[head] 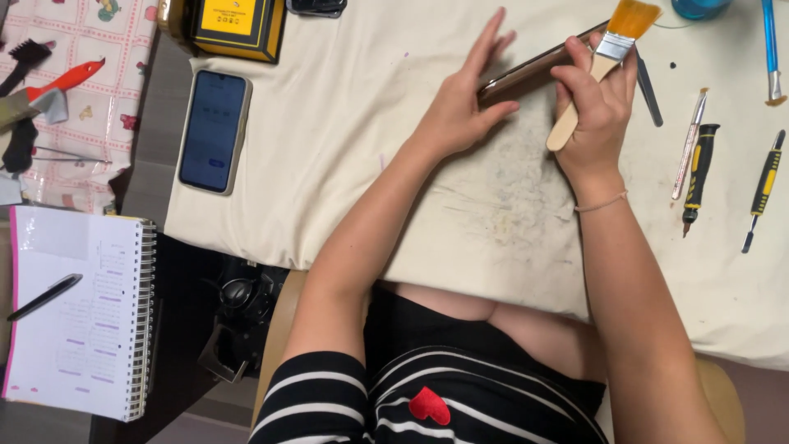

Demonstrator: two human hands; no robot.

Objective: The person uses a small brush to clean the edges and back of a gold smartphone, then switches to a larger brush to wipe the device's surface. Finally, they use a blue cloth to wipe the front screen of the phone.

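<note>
On the cream cloth: one cloth (345,140) covers the table, smudged grey in front of the hands.
Left hand: left hand (464,103) lies flat, fingers spread wide, palm edge and thumb pressed against the near end of the device; closed around nothing.
Right hand: right hand (596,103) is wrapped round the brush handle, with fingertips also resting on the device's long edge; one thin band on the wrist.
Brush: one flat paintbrush (612,53), pale wooden handle, metal ferrule, orange bristles pointing up and away, tilted to the right.
Device: one slim dark phone-like slab (534,66), lying on the cloth between the two hands, angled, mostly seen edge-on.
Phones: one more phone (214,131), screen up, at the cloth's left edge, well apart from the hands.
Screwdrivers: two black-and-yellow screwdrivers (699,173), right of the right hand, lying roughly parallel.
Other tools right: one thin metal pick (689,144), one dark slim tool (649,90) just beside the right hand, one blue-handled tool (770,49).
Box: one yellow-and-black box (234,29), top left.
Notebook: one spiral notebook (78,312), lower left, one black pen (45,296) on it.
</note>
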